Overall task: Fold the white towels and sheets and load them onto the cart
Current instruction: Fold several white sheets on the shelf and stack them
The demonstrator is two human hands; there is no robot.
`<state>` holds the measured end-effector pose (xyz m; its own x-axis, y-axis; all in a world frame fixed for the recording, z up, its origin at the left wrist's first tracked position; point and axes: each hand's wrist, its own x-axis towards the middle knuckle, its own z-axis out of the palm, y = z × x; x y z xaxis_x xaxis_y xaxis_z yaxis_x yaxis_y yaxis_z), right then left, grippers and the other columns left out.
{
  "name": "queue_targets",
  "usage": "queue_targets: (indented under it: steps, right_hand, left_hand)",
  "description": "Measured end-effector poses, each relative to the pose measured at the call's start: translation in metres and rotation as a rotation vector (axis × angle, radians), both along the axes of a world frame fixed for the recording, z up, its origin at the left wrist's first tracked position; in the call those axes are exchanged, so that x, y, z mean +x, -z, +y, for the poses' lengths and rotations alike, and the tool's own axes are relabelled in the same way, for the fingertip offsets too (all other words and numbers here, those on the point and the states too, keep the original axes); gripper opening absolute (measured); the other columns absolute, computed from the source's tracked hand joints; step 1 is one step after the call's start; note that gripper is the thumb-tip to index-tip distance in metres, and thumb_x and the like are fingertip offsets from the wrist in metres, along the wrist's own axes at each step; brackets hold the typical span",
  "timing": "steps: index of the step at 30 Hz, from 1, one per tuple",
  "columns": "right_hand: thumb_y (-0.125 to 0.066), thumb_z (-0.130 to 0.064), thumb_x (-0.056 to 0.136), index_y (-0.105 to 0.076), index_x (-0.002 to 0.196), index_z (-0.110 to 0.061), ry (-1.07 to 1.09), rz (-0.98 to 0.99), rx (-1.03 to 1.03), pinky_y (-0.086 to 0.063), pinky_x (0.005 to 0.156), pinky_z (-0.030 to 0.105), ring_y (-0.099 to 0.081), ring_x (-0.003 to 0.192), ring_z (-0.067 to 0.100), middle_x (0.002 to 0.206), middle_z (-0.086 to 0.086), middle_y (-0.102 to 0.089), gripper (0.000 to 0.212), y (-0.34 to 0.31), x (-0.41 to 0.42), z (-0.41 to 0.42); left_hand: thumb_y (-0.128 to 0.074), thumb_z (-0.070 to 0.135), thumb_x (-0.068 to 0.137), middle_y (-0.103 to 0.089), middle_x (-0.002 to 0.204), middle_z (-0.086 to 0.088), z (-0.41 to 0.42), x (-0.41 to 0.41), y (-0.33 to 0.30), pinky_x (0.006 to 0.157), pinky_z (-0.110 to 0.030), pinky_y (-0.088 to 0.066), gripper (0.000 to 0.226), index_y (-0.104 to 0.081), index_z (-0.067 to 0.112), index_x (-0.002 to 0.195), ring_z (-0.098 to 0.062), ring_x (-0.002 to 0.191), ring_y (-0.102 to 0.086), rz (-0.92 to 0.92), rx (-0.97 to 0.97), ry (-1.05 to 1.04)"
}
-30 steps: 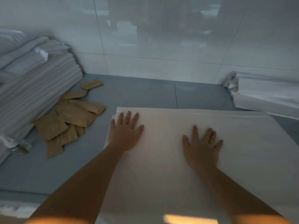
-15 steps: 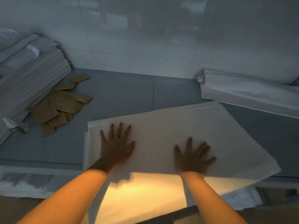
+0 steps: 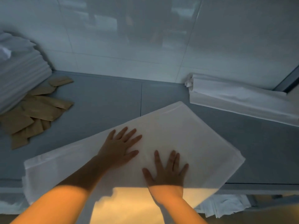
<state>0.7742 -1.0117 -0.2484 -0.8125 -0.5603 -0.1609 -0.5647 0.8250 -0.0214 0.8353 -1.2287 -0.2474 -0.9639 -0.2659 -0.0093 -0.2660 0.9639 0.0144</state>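
The left hand [image 3: 119,147] and right hand [image 3: 167,169] lie flat, fingers spread, pressing the folded sheet [image 3: 186,135], which sits skewed on the grey surface [image 3: 105,102], its near edge overhanging. Uneven pressure could probably slide it off or loosen the layers.

There is just one camera, worn on the person's head. It looks forward and down, from close above the grey counter [image 3: 100,101]. It faces the white tiled wall [image 3: 129,46] at the back of the counter. Both arms reach in from the bottom edge toward the counter. The wide lens bends the counter's edges.
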Motion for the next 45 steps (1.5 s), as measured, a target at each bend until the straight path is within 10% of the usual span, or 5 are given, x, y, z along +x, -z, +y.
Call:
queue_targets:
  steps: [23,31,38,42,45]
  right_hand:
    - [0.002,-0.078,0.08,0.014,0.143,-0.053,-0.636,0.064,0.009,0.01,0.112,0.06,0.018,0.146,0.023,0.159,0.011,0.015,0.069,-0.015,-0.088,-0.085]
    - [-0.014,-0.073,0.087,0.012,0.145,-0.048,-0.78,0.087,0.128,0.009,0.114,0.059,0.018,0.146,0.02,0.159,0.007,0.019,0.068,-0.023,-0.131,-0.13]
    - [-0.02,-0.072,0.089,-0.004,0.148,-0.046,-0.498,0.158,-0.022,0.008,0.109,0.067,0.011,0.147,0.026,0.16,0.004,0.012,0.067,-0.023,-0.11,-0.12]
    - [-0.036,-0.065,0.083,-0.036,0.144,-0.037,-0.272,0.28,-0.218,0.001,0.099,0.077,-0.02,0.142,0.043,0.155,0.014,-0.026,0.067,-0.02,-0.064,-0.074]
    - [-0.024,-0.072,0.086,-0.008,0.146,-0.047,-0.104,0.136,-0.161,0.01,0.1,0.077,0.0,0.145,0.04,0.16,0.007,-0.01,0.067,-0.007,-0.046,-0.047]
  left_hand:
    - [0.001,0.067,0.08,0.002,0.161,0.006,0.017,0.034,0.009,0.109,-0.059,0.002,0.074,0.002,0.043,0.15,-0.028,0.147,0.004,0.082,0.095,-0.557]
    - [0.006,0.071,0.079,0.008,0.161,0.007,0.003,-0.002,0.009,0.107,-0.066,0.01,0.077,0.007,0.039,0.15,-0.027,0.147,0.013,0.041,0.005,-0.38]
    - [-0.001,0.066,0.084,0.004,0.161,0.006,-0.002,-0.017,0.007,0.105,-0.069,0.005,0.072,0.003,0.039,0.151,-0.027,0.147,0.008,0.05,0.024,-0.459]
    - [0.002,0.067,0.08,0.002,0.161,0.007,0.002,-0.014,0.005,0.104,-0.069,0.002,0.076,0.001,0.039,0.151,-0.028,0.147,0.006,0.044,0.033,-0.492]
    - [0.0,0.067,0.079,-0.003,0.161,0.006,0.006,-0.016,0.002,0.102,-0.071,0.0,0.078,-0.004,0.038,0.151,-0.029,0.147,0.002,0.045,0.069,-0.546]
